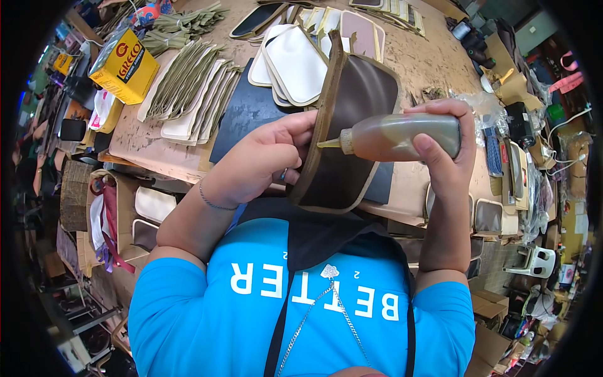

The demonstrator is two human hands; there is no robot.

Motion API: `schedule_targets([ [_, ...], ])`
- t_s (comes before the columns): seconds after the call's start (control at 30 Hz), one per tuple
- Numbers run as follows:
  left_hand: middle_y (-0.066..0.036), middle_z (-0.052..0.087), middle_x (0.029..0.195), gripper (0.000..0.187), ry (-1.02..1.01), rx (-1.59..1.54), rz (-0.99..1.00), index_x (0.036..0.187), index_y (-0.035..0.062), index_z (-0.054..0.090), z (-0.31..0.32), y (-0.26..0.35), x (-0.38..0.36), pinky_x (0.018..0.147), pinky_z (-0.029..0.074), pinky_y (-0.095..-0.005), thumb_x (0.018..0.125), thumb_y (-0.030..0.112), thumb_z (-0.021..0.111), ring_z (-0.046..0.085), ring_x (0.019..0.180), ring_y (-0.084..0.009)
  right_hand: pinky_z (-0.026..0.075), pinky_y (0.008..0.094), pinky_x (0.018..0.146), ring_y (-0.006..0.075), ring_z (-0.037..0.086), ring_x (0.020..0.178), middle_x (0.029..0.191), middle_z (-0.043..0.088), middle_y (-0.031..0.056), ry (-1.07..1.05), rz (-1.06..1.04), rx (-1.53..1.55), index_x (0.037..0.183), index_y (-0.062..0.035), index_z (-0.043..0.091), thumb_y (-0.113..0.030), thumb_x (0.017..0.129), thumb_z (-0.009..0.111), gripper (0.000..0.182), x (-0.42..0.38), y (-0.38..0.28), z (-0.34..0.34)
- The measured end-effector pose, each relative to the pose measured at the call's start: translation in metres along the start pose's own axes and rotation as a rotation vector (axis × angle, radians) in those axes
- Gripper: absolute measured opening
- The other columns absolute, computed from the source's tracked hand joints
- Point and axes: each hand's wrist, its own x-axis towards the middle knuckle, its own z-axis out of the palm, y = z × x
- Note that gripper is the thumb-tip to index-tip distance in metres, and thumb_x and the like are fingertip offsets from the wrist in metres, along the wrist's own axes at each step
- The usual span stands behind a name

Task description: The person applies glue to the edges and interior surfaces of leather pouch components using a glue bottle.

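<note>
A dark brown leather-like panel [361,81] with a brown strip along its left edge stands curved in front of my chest. My left hand [267,154] is closed on that strip side, its fingertips partly hidden behind the panel. My right hand [443,141] wraps around a squeeze bottle [392,135] tipped on its side, with murky yellowish-brown liquid inside. Its pointed nozzle [330,144] reaches left, the tip right at the strip's inner edge. Under the panel, a dark flat board [245,113] lies on the worktable [414,69].
White panels [295,63] lie stacked just beyond my left hand. Farther left are bundles of olive-edged pieces [188,81] and a yellow Greco box [124,66]. Thread spools [461,30] and plastic wrap [493,110] sit at the right. A white stool [537,261] stands on the floor.
</note>
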Motion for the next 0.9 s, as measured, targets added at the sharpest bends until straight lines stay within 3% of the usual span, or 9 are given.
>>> schedule_targets([
  [0.37,-0.014,0.056,0.130,0.073,0.020,-0.130,0.105,0.148,-0.0080,0.026,-0.010,-0.006,0.003,0.066,0.048,-0.0188,0.077,0.002,0.041,0.062,0.094,-0.0089,0.049,0.0297,0.087,0.0162,0.062,0.096,0.103,0.065,0.0112,-0.101,0.007,-0.055,0.110,-0.0040,0.052,-0.012,0.078,0.080,0.043,-0.005,0.000,0.005],
  [0.57,-0.015,0.054,0.132,0.064,0.020,-0.133,0.129,0.147,-0.0081,0.026,-0.011,-0.002,0.001,0.073,0.053,-0.0221,0.086,0.008,0.042,0.063,0.100,-0.0133,0.048,0.0295,0.087,0.0173,0.063,0.098,0.101,0.064,0.0102,-0.149,-0.031,-0.078,0.109,-0.0040,0.054,-0.013,0.077,0.081,0.043,-0.009,-0.002,0.010],
  [0.9,-0.015,0.052,0.134,0.063,0.033,-0.140,0.140,0.148,-0.0058,0.023,-0.016,-0.002,0.001,0.083,0.057,-0.0303,0.090,0.011,0.040,0.063,0.109,-0.0183,0.048,0.0307,0.087,0.0183,0.062,0.098,0.103,0.062,0.0099,-0.239,-0.076,-0.068,0.108,-0.0040,0.055,-0.010,0.074,0.082,0.044,-0.014,-0.006,0.016],
])
